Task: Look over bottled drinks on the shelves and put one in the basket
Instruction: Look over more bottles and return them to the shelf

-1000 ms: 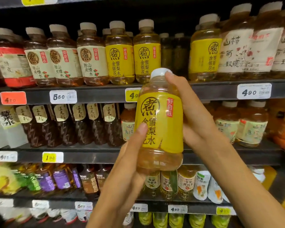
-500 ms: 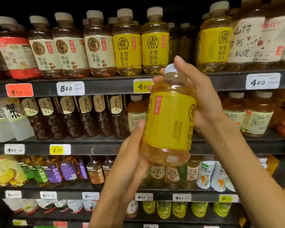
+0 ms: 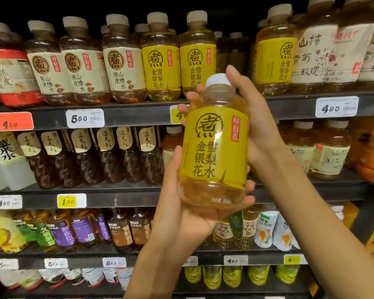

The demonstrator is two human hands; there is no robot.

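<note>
I hold a clear plastic bottle of pale amber drink with a yellow label and white cap upright in front of the dark shelves, label facing me. My left hand cups its base, thumb up along the left side, fingers curled round underneath. My right hand grips the neck and shoulder from behind, fingertips by the cap. Matching yellow-label bottles stand on the top shelf behind, beside cream-label bottles. White price tags line the shelf edge.
</note>
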